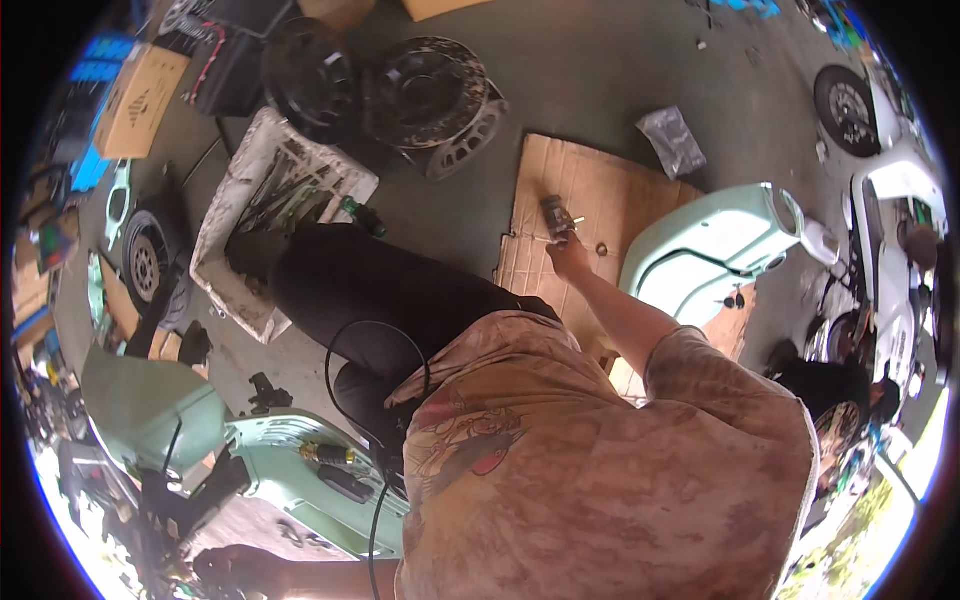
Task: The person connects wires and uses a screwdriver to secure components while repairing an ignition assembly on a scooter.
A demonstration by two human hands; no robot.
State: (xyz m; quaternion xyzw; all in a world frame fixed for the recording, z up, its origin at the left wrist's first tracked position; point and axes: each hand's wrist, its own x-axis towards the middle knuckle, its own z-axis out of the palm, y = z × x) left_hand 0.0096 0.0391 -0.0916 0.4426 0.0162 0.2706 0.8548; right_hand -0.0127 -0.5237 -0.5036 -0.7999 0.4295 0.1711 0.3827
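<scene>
My right hand [570, 258] is closed around the near end of a small dark grey, roughly cylindrical part [556, 212] with a short pale pin at its side. Its exact kind is unclear. Beneath it lies a flat brown cardboard sheet [585, 170], with a small dark ring [602, 249] close to my wrist. A mint-green scooter body panel [690, 245] rests to the right. At the lower left, my left hand [228, 572] reaches toward dark parts beside a mint-green scooter body [300, 490]; its fingers are too dim and blurred to read.
A dirty white foam box [225, 215] holding long metal parts stands at my left, a green-handled tool [362, 216] at its edge. Black wheel rims [430, 90] lie ahead. A clear plastic bag [672, 142] sits beyond the cardboard. Another person [835, 390] is at the right.
</scene>
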